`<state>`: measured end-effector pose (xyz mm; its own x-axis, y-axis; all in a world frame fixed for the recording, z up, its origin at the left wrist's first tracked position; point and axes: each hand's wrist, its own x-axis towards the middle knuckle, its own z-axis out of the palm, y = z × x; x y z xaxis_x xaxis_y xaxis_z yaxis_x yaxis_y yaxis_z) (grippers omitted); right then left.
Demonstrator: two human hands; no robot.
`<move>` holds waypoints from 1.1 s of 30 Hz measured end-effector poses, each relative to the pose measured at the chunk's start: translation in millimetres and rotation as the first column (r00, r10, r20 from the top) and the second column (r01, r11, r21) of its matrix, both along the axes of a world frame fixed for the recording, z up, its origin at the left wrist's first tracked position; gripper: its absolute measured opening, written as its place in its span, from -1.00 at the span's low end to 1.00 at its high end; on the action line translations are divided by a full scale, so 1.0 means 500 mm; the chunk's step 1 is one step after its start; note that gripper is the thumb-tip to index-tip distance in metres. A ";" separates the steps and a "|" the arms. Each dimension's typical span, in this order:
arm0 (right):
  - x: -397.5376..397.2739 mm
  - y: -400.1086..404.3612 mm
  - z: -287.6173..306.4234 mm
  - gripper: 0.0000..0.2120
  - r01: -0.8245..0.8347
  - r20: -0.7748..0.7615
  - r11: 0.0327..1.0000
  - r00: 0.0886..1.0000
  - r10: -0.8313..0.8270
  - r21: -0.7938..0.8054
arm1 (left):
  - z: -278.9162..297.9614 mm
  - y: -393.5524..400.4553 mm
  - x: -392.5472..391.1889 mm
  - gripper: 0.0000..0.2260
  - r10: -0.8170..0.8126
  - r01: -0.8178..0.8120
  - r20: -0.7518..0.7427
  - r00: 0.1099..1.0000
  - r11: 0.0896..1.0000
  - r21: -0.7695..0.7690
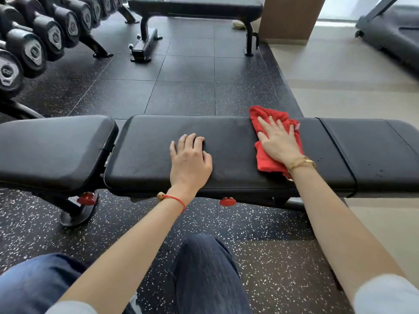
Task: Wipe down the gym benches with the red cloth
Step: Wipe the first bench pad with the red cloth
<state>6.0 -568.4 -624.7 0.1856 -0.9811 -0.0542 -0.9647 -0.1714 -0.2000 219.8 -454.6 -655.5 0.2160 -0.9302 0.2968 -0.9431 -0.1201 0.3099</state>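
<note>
A long black padded gym bench (pixel 229 143) runs across the view in front of me. The red cloth (pixel 267 163) lies crumpled on its back pad, right of centre. My right hand (pixel 277 141) presses flat on the cloth, fingers spread and pointing away from me. My left hand (pixel 189 157) rests on the bare pad left of the cloth, fingers curled slightly, holding nothing. A second black bench (pixel 199 5) stands at the far side of the floor.
A rack of black dumbbells (pixel 36 41) lines the left side. A brown pillar (pixel 290 17) rises at the back right, and a treadmill (pixel 392 30) stands beyond it. My knees in blue jeans (pixel 204 273) are close below the bench. Small droplets (pixel 378 171) dot the right pad.
</note>
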 end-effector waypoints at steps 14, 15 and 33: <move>-0.012 0.153 -0.023 -0.50 -0.242 0.025 0.963 0.969 0.247 -0.118 | -0.005 0.003 0.011 -0.64 -0.018 0.018 -0.014 1.000 0.999 -0.045; -0.034 0.142 -0.023 -0.50 -0.195 0.027 0.975 0.980 0.199 -0.109 | -0.005 0.005 0.009 -0.64 -0.019 0.018 -0.011 1.000 0.999 -0.037; 0.051 0.167 -0.021 -0.50 -0.254 0.018 0.961 0.966 0.258 -0.110 | 0.005 0.006 -0.003 -0.63 0.000 -0.001 0.034 0.999 1.000 0.023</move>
<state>31.7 -484.9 -635.0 0.4312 -0.9004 0.0577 -0.8792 -0.4337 -0.1973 218.5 -451.7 -653.0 0.2064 -0.9369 0.2821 -0.9531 -0.1273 0.2748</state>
